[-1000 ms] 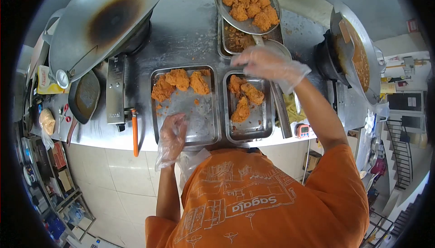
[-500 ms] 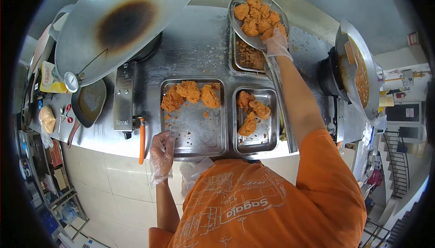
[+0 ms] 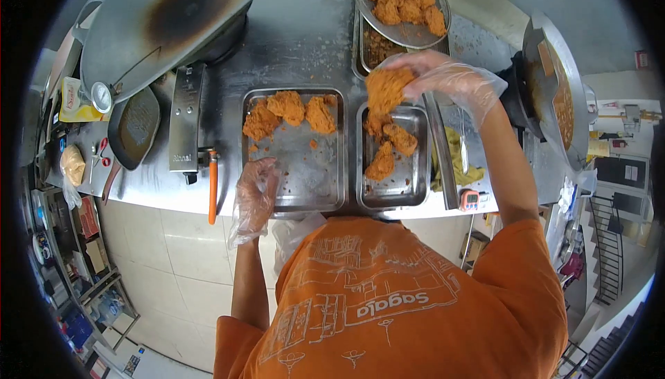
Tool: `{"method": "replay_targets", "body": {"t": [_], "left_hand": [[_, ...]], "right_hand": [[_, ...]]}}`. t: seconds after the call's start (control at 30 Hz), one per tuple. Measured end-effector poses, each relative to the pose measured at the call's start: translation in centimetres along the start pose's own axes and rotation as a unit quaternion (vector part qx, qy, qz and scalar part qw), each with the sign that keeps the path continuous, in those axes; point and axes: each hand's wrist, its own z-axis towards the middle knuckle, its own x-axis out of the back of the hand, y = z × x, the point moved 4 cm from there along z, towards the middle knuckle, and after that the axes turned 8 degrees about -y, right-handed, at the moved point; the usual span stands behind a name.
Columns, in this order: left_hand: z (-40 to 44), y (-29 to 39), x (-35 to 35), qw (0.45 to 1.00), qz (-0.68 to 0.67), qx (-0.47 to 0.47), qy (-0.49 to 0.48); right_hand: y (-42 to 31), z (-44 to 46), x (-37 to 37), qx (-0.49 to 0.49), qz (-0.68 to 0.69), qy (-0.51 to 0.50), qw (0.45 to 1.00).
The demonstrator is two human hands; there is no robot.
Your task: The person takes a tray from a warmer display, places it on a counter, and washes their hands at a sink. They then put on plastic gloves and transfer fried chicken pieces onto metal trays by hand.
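In a clear plastic glove, my right hand (image 3: 443,77) grips a piece of fried chicken (image 3: 386,93), slightly blurred, above the smaller metal tray (image 3: 410,188). A few chicken pieces (image 3: 380,162) lie in that tray. My left hand (image 3: 255,195), also gloved, hovers at the lower left corner of the larger metal tray (image 3: 305,171), fingers curved and apart with nothing in them. Three browned chicken pieces (image 3: 285,107) sit along that tray's far side. At the back, a round strainer (image 3: 379,24) heaped with fried chicken (image 3: 405,1) rests over a wire-racked tray (image 3: 360,60).
A big wok (image 3: 242,5) stands at the upper left beside a stove (image 3: 185,122) with an orange hose (image 3: 213,192). Another oil-filled pan (image 3: 568,112) is on the right. The strainer's long handle (image 3: 441,150) reaches the front edge, near a red timer (image 3: 471,200).
My right hand has come from the strainer toward me with a chicken piece, now over the smaller tray. My left hand has shifted slightly up along the larger tray's corner.
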Motion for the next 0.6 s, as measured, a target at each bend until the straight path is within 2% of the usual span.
{"method": "replay_targets", "body": {"t": [0.03, 0.07, 0.13, 0.17, 0.27, 0.3, 0.4, 0.5, 0.53, 0.6], "left_hand": [[-0.3, 0.0, -0.2, 1.000, -0.006, 0.002, 0.002], [-0.6, 0.0, -0.3, 1.000, -0.012, 0.001, 0.006], [-1.5, -0.3, -0.4, 1.000, 0.005, 0.027, -0.008], [-1.8, -0.3, -0.4, 0.999, 0.014, 0.036, -0.013], [-2.7, -0.5, -0.4, 0.998, 0.022, 0.051, -0.012], [-3.1, -0.6, -0.4, 0.998, 0.021, 0.056, -0.010], [-3.9, -1.3, -0.7, 0.999, 0.010, 0.051, 0.003], [-4.1, -1.5, -0.8, 0.998, 0.009, 0.060, -0.003], [-4.1, -1.3, -0.9, 0.998, 0.016, 0.055, -0.007], [-4.1, -1.1, -1.0, 0.998, 0.027, 0.049, -0.009]], "right_hand": [[1.1, 0.7, -0.8, -0.001, -0.043, -0.071, 0.996], [1.1, 0.8, -2.1, -0.046, -0.152, -0.088, 0.983], [0.6, 1.1, -5.1, -0.133, -0.362, -0.118, 0.915], [1.0, 1.3, -6.5, -0.153, -0.386, -0.156, 0.896], [4.4, 1.8, -8.3, -0.062, -0.385, -0.196, 0.900], [4.7, 1.6, -8.4, -0.073, -0.380, -0.199, 0.900], [4.8, 1.6, -8.2, -0.014, -0.271, -0.235, 0.933], [1.8, 0.3, -8.6, 0.001, 0.023, -0.266, 0.964], [1.4, 0.1, -8.7, 0.025, 0.130, -0.273, 0.953], [0.8, -0.2, -9.2, 0.070, 0.334, -0.283, 0.896]]}}
